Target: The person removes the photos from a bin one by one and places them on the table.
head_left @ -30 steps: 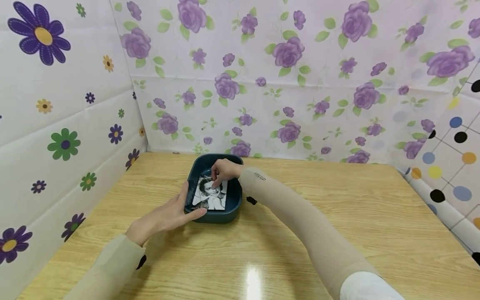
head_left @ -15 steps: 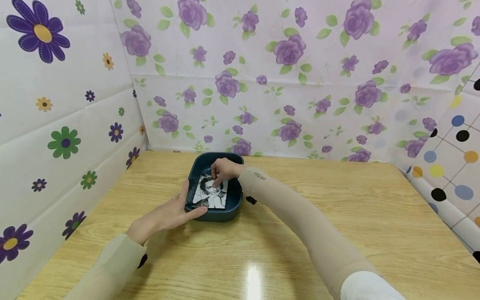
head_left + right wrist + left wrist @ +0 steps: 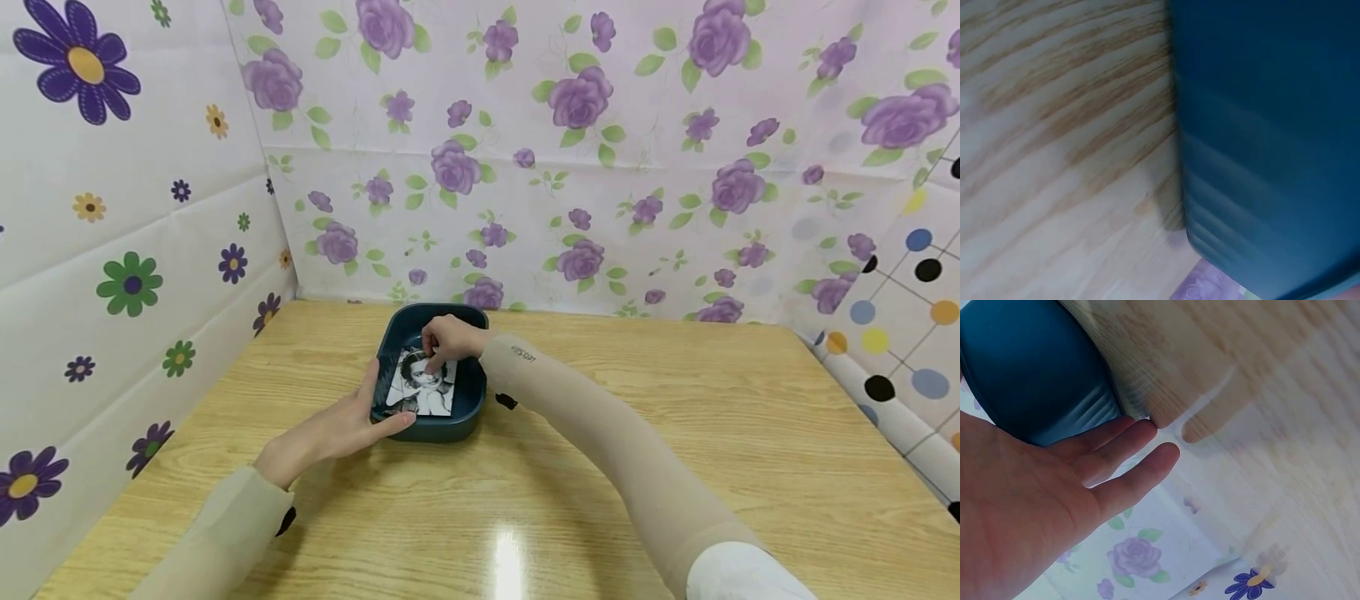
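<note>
A dark blue rectangular box (image 3: 442, 429) with rounded corners stands on the table against the back wall. Inside it lies a black-and-white photo (image 3: 433, 402), a portrait print, seemingly tilted toward the near side. My right hand (image 3: 453, 335) reaches in over the box's right rim and pinches the photo near its upper edge, with a fingertip over the picture; the far fingers are partly hidden. At the near left corner, my left hand (image 3: 341, 429) rests against the box, thumb across the near rim and straight fingers (image 3: 1141, 472) along the left outer wall.
The wooden table (image 3: 645, 467) spreads to the right and in front, with a bright light reflection near its front. A floral cloth wall (image 3: 525, 225) closes off the back; patterned cloth walls stand at left and right. The right wrist view shows mostly the box's side.
Hardly anything differs: both hands and the photo keep their places in the box. The head view has shifted very slightly.
</note>
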`<state>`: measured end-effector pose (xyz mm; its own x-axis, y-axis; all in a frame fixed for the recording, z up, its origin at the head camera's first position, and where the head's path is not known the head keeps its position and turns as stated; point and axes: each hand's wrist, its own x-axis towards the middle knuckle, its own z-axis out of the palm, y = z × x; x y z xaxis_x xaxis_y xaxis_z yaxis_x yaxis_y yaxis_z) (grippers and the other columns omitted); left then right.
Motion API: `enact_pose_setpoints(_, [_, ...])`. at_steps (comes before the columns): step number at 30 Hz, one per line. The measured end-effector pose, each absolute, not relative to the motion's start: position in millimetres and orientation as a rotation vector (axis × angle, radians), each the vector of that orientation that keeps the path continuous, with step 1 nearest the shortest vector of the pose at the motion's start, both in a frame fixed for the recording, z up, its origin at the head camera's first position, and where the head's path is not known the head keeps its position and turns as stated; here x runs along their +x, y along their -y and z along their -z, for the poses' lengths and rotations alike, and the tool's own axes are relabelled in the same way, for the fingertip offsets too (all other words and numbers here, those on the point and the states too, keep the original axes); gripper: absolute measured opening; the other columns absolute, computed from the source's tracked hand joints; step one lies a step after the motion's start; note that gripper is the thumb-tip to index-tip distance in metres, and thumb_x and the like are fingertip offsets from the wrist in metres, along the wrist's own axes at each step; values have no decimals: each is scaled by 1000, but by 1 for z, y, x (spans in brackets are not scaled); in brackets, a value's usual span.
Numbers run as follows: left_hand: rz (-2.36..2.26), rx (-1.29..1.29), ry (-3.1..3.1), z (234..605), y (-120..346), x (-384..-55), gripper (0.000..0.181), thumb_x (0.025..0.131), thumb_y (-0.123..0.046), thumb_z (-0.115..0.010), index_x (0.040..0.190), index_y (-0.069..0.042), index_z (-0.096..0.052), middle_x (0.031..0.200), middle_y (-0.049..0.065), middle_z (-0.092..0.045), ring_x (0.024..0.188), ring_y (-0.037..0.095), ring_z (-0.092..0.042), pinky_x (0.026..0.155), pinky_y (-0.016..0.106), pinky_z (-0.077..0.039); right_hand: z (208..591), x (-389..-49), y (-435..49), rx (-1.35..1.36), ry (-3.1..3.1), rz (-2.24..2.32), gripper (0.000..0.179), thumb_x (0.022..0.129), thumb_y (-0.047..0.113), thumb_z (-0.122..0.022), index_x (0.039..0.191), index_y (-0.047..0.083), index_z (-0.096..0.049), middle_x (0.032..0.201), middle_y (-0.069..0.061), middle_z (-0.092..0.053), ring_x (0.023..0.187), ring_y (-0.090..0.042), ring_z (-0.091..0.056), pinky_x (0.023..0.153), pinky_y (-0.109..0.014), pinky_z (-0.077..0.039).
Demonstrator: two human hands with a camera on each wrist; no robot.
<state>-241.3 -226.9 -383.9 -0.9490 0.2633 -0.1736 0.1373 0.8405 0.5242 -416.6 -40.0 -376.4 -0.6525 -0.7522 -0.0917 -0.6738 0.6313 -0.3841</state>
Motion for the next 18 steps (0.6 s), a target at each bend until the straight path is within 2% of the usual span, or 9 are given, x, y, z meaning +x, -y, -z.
enact_pose_setpoints(7, [-766, 299, -2777, 383, 226, -241, 113, 88, -72, -46, 152, -10, 23, 158, 29, -12, 141, 46, -29, 110, 59, -31, 377, -424, 42, -1142, -2563, 389, 44, 73, 43, -83, 95, 10, -64, 82, -1, -57, 67, -13, -48, 63, -23, -41])
enact_pose_setpoints(9, [-766, 299, -2778, 383, 226, -241, 113, 87, -73, -45, 151, -10, 23, 158, 30, -13, 141, 47, -30, 110, 59, -31, 377, -426, 42, -1128, -2581, 352, 44, 72, 45, -83, 93, 12, -62, 85, -1, -56, 69, -14, -49, 64, -24, -42])
enact_pose_setpoints(13, [-757, 289, -2777, 383, 225, -241, 114, 87, -74, -45, 151, -11, 24, 157, 30, -15, 140, 47, -31, 110, 59, -32, 378, -426, 42, -1089, -2636, 307, 43, 71, 48, -83, 92, 16, -63, 92, -1, -58, 80, -18, -52, 70, -29, -40])
enact_pose_setpoints(18, [-753, 277, -2780, 382, 226, -241, 114, 87, -74, -45, 151, -11, 24, 156, 31, -17, 140, 47, -32, 109, 59, -33, 379, -420, 44, -1117, -2728, 267, 40, 71, 46, -83, 93, 16, -66, 99, -1, -59, 93, -22, -48, 76, -31, -34])
